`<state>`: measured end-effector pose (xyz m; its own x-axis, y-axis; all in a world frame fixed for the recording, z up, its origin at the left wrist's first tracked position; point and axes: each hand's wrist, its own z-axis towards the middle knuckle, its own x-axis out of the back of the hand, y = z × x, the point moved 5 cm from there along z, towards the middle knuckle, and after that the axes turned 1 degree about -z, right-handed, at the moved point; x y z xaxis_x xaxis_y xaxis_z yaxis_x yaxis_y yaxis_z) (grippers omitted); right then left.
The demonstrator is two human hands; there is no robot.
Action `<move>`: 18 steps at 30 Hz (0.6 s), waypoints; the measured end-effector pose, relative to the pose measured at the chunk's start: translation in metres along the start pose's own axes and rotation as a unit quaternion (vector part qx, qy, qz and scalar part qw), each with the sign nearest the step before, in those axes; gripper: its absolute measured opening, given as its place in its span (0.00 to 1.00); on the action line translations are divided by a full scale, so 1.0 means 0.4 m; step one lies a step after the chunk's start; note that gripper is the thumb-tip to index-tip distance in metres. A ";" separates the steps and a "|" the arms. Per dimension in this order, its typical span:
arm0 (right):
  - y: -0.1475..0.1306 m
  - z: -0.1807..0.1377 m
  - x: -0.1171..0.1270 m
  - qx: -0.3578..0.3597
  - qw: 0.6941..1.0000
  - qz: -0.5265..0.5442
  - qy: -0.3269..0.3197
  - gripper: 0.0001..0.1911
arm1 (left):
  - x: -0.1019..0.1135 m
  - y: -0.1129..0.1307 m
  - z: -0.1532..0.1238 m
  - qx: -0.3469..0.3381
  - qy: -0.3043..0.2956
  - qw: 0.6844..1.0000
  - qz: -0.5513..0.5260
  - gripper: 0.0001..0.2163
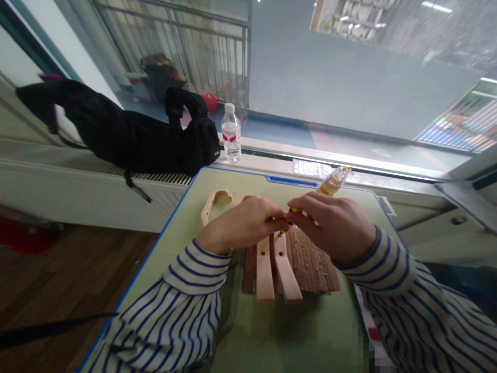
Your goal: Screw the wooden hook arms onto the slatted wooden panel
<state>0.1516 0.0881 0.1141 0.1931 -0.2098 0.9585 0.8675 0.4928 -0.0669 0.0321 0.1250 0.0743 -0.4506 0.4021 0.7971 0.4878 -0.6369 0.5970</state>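
My left hand reaches in from the left, thumb and fingers pinched together. Its fingertips meet those of my right hand, whose fingers close on a small yellow-and-black piece, mostly hidden. What my left fingers pinch, if anything, cannot be made out. Under both hands, two pale wooden pieces with drilled holes lie side by side on a brown corrugated block. Several small screw-like bits dot the block's right part. A hook-shaped wooden piece lies beyond my left wrist.
A clear container with yellow on it shows behind my right hand. The green table has a blue edge and stands against a windowsill. On the sill are a water bottle, a black bag and a white printed sheet.
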 end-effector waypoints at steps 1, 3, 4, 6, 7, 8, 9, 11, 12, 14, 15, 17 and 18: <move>0.001 -0.001 -0.001 -0.002 1.000 -0.001 0.003 0.15 | 0.000 0.000 0.000 0.000 0.000 1.000 0.004 0.12; 0.002 -0.002 -0.002 -0.004 1.000 -0.001 0.004 0.16 | 0.001 0.001 0.000 0.001 0.006 1.000 0.014 0.11; 0.002 -0.002 -0.002 -0.005 1.000 -0.001 0.003 0.16 | 0.003 0.002 -0.001 0.003 0.012 1.000 0.017 0.11; 0.003 -0.001 -0.003 -0.005 1.000 -0.003 0.001 0.17 | 0.008 0.004 -0.002 0.010 0.025 1.000 0.012 0.10; 0.002 -0.001 -0.003 -0.004 1.000 -0.002 0.000 0.17 | 0.010 0.005 -0.002 0.013 0.030 0.999 0.007 0.09; 0.001 0.000 -0.003 -0.004 1.000 -0.001 -0.002 0.17 | 0.013 0.006 -0.003 0.016 0.034 0.999 0.002 0.09; 0.000 0.001 -0.003 -0.004 1.000 0.001 -0.005 0.17 | 0.015 0.008 -0.003 0.018 0.038 0.999 -0.001 0.09; -0.001 0.002 -0.002 -0.004 1.000 0.008 -0.018 0.17 | 0.018 0.010 -0.004 0.019 0.043 0.999 -0.001 0.09; -0.001 0.003 -0.001 -0.004 1.000 0.016 -0.026 0.17 | 0.018 0.011 -0.004 0.019 0.045 0.999 -0.002 0.09; -0.001 0.002 0.002 0.003 0.998 0.040 -0.038 0.17 | 0.018 0.010 -0.004 0.020 0.043 0.999 -0.010 0.09; -0.001 0.001 0.005 0.008 0.998 0.054 -0.039 0.18 | 0.018 0.009 -0.004 0.020 0.040 0.999 -0.015 0.09; 0.000 0.000 0.010 0.023 0.996 0.076 -0.036 0.17 | 0.017 0.008 -0.004 0.021 0.033 0.999 -0.021 0.08; 0.000 0.000 0.012 0.031 0.995 0.083 -0.035 0.16 | 0.017 0.008 -0.004 0.021 0.031 0.999 -0.021 0.08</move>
<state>0.1526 0.0871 0.1185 0.2970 -0.0628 0.9528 0.7957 0.5678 -0.2106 0.0296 0.1247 0.0813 -0.5160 0.3863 0.7645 0.4979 -0.5910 0.6347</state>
